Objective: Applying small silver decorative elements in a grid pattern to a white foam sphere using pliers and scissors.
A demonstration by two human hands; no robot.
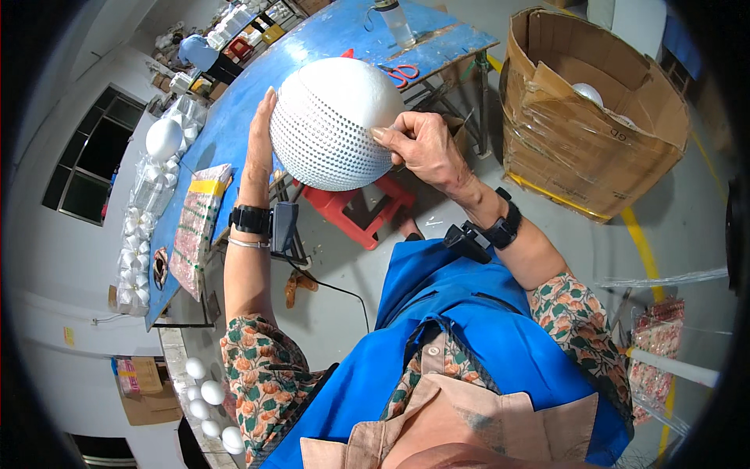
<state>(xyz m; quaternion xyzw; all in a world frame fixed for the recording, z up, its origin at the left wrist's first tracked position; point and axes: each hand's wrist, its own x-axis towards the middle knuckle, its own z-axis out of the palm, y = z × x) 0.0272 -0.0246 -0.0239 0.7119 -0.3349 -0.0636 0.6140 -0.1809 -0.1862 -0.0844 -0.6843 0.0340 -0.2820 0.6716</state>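
A large white foam ball (367,90) is held up in front of me, over a red stool. Rows of small silvery studs cover its lower and left part, while the upper right is bare. My left hand (260,141) supports the ball's left side with straight fingers laid along it. At its right side my right hand (428,148) is closed in a pinch, the thumb tip touching the edge of the studded rows. Whatever lies between those fingertips is too small to make out. Both wrists carry black straps with devices.
The blue table (328,35) holds red-handled scissors (402,74), a clear bottle (396,25) and a plastic-wrapped pack (203,227). Below the ball is the red stool (344,215). A big cardboard box (594,148) stands right. Several white balls (211,392) lie lower left. Another person (201,53) bends far left.
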